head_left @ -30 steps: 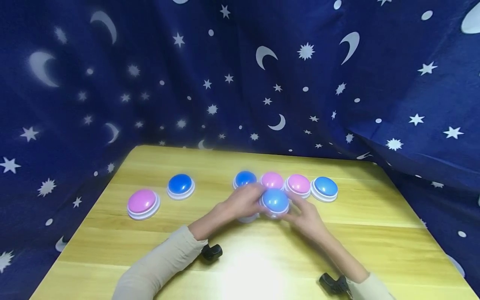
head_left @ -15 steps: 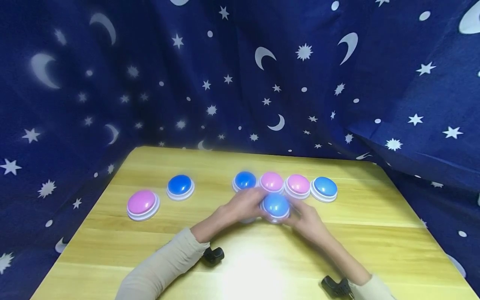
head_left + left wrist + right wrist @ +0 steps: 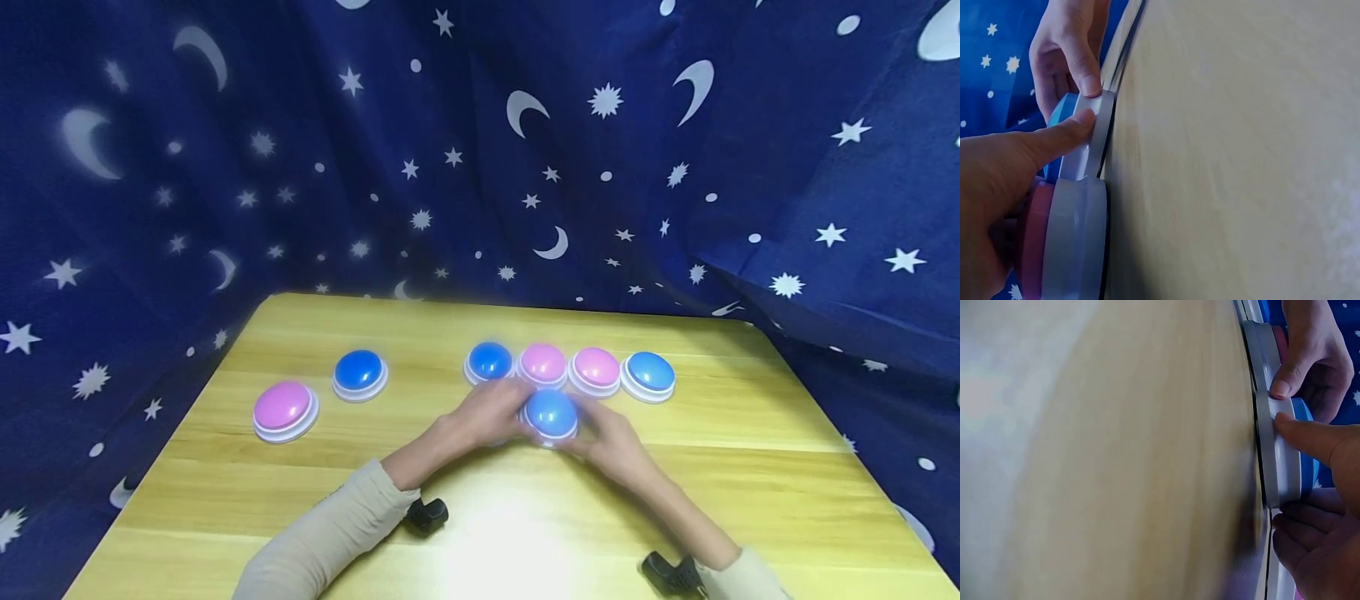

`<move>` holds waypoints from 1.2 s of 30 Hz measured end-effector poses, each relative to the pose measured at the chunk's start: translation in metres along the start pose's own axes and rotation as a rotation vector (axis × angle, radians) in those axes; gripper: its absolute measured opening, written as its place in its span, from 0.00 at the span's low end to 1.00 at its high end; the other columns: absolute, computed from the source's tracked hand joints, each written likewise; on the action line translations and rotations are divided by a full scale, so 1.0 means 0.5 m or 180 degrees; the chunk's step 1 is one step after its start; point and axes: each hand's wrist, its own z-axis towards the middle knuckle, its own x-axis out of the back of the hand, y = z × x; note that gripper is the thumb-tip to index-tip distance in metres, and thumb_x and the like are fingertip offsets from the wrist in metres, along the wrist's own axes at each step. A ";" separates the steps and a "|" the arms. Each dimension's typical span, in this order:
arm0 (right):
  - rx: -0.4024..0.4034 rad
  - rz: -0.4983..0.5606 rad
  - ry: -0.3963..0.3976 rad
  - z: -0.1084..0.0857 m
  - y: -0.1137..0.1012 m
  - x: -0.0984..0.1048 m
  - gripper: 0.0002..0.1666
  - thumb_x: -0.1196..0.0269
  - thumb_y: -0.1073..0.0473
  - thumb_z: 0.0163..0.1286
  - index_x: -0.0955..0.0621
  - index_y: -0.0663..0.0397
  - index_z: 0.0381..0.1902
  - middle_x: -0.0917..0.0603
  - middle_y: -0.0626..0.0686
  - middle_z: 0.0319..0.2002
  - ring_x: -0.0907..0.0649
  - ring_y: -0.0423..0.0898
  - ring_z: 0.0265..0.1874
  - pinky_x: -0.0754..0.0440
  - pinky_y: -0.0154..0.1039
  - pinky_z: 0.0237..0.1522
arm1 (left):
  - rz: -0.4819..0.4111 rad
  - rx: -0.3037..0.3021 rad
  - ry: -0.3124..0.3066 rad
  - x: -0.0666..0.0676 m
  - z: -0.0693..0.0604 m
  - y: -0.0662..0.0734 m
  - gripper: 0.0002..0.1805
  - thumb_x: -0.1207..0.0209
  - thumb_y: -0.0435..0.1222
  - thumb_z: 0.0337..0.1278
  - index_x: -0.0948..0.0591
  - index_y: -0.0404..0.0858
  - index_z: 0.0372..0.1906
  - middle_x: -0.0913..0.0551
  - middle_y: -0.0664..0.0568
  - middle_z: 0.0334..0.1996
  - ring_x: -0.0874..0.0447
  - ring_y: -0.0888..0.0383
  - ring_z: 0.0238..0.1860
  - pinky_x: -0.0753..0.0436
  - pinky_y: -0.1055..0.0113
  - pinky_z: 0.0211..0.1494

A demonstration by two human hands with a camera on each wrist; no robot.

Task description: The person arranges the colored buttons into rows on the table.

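Note:
A blue domed push button on a white round base stands in front of a row of similar buttons. My left hand grips its left side, thumb against the base rim. From the right, my right hand holds the same button, thumb on the near rim. In the left wrist view, a pink button sits beside the blue one, under my left hand; the head view mostly hides it. In the right wrist view, the blue button's base rests flat at table level between both thumbs.
Behind stand a blue button, two pink buttons and another blue button. Farther left are a blue button and a pink button. A starry dark-blue cloth hangs behind the wooden table.
Both hands have drawn the blue button slightly toward the person and down, a little away from the back row. Over the last half second they have hardly moved.

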 end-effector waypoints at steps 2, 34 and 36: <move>-0.0014 -0.0021 0.0008 0.000 0.000 0.001 0.45 0.23 0.48 0.54 0.26 0.57 0.66 0.21 0.61 0.60 0.24 0.62 0.61 0.33 0.65 0.63 | 0.0050 -0.0013 0.0011 -0.002 0.001 0.000 0.29 0.22 0.51 0.37 0.19 0.44 0.46 0.19 0.61 0.35 0.23 0.67 0.34 0.21 0.74 0.40; 0.0144 0.0670 -0.0066 0.134 -0.246 -0.089 0.52 0.27 0.48 0.60 0.38 0.53 0.76 0.36 0.55 0.74 0.37 0.55 0.72 0.41 0.57 0.71 | 0.0169 0.1046 0.0776 0.253 -0.200 -0.114 0.48 0.29 0.54 0.49 0.32 0.31 0.70 0.29 0.35 0.66 0.30 0.38 0.65 0.30 0.41 0.66; 0.0190 0.0701 -0.0115 0.151 -0.268 -0.117 0.53 0.27 0.47 0.60 0.40 0.53 0.76 0.37 0.55 0.74 0.37 0.54 0.72 0.41 0.54 0.71 | 0.0168 0.1166 0.0727 0.274 -0.225 -0.144 0.48 0.28 0.53 0.50 0.33 0.29 0.70 0.30 0.33 0.66 0.31 0.36 0.65 0.32 0.39 0.66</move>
